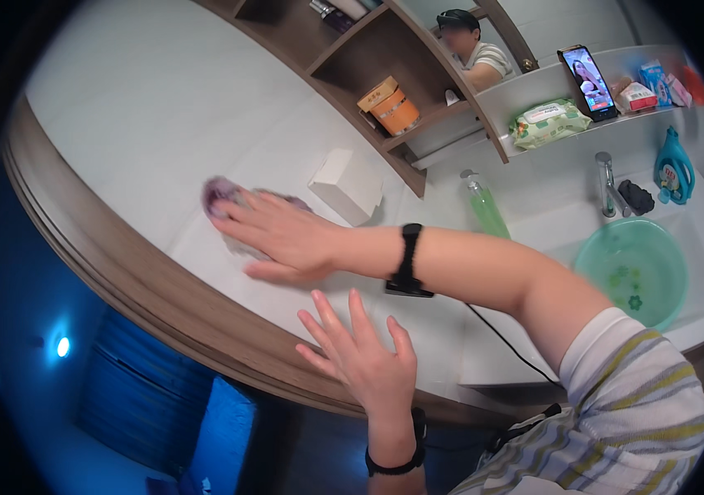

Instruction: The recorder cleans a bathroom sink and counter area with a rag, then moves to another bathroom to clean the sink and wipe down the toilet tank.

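My right hand (pixel 282 235) reaches across to the left and presses a crumpled purple-and-grey cloth (pixel 218 191) against a smooth white surface (pixel 133 157). Its fingers lie over the cloth, hiding much of it. Close by, beyond the wrist, is a white box (pixel 345 186). My left hand (pixel 364 355) hangs below the right forearm, near the brown wooden edge (pixel 228 334). Its fingers are spread and nothing is in them. Both wrists wear black bands.
Brown shelves (pixel 352 54) hold an orange container (pixel 391 107). A ledge carries a wipes pack (pixel 550 124) and a propped phone (pixel 589 82). Around the sink are a green pump bottle (pixel 485 206), tap (pixel 607 181), dark cloth (pixel 636 196), teal bottle (pixel 675 169) and green basin (pixel 673 268).
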The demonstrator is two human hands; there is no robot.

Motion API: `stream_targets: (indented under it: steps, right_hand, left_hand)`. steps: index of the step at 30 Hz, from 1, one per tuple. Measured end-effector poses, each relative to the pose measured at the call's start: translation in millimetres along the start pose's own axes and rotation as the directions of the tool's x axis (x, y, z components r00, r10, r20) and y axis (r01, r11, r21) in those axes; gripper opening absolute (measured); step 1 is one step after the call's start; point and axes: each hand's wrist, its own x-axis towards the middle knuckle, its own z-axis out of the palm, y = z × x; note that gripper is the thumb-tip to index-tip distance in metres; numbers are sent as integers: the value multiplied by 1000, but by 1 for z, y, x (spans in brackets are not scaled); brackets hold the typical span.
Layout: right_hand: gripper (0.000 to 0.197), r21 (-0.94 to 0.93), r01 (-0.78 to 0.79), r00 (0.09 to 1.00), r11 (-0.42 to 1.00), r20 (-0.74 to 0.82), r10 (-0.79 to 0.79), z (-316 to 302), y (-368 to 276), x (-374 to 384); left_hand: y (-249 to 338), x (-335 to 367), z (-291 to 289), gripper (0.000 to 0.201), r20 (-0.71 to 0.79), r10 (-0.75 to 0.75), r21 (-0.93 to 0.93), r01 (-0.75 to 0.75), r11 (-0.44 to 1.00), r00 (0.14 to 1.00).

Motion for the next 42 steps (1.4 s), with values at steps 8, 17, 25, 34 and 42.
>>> stream_targets:
  steps: [8,17,25,34,42]
  right_hand:
    - [65,150,-411,902,899,-79,425,6,7,3]
    - [67,102,-613,783,784,214,584,33,-81,-222]
    - [62,113,-992,-35,-56,183,983,58,13,-333]
    - [54,307,-830,468,466,-72,881,43,98,-233]
    - [54,134,-899,403,417,-121,907,47,116,-238]
  left_hand:
    - [-14,-8,3,45,28,-14,122,10,993,1000]
    - [-25,-15,10,36,-22,85,252,-76,965,996]
    - [-25,-26,17,26,-7,91,299,-85,950,996]
    - [-37,-44,24,22,-89,292,300,-254,919,952]
    - [-38,-47,26,20,-46,336,280,-311,908,941]
